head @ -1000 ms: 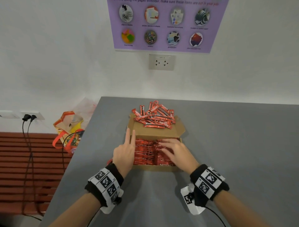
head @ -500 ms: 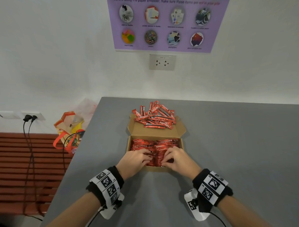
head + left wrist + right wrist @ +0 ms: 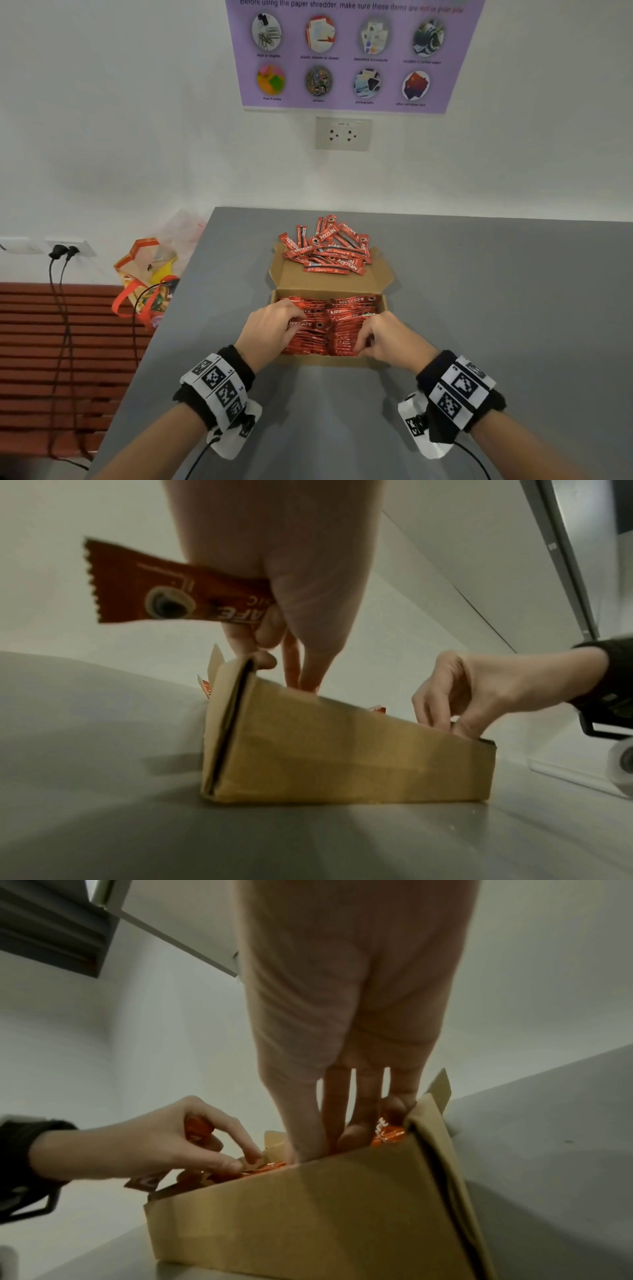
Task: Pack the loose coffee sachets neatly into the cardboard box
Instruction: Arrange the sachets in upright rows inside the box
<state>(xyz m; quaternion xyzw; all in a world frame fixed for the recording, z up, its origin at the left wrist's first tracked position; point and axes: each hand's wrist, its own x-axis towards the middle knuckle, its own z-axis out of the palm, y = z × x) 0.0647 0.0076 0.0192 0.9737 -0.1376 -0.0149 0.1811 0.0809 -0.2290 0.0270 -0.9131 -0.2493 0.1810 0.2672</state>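
Grey tabletop (image 3: 479, 308) is taking up most of the lower frame in the head view, with a white wall behind it carrying a purple paper-shredder poster (image 3: 349, 54) at the top and a wall socket (image 3: 343, 133) just under that. Sitting mid-frame is the cardboard box (image 3: 329, 359), lid flap folded back toward the wall, already packed with red Nescafe sachets (image 3: 346, 329) standing in rows. A loose pile of sachets (image 3: 327, 246) is lying on and just beyond the open flap, toward the wall. The left hand (image 3: 270, 329) is dipping into the left side of the box, and the left wrist view is showing it pinching a single sachet (image 3: 171, 596) between thumb and fingers. The right hand (image 3: 383, 337) is reaching into the right side with fingers curled down among the packed ones; can't tell if it's actually gripping any. Over at the left edge, a colourful bag (image 3: 147, 277) is sitting by a red slatted bench (image 3: 51, 342).
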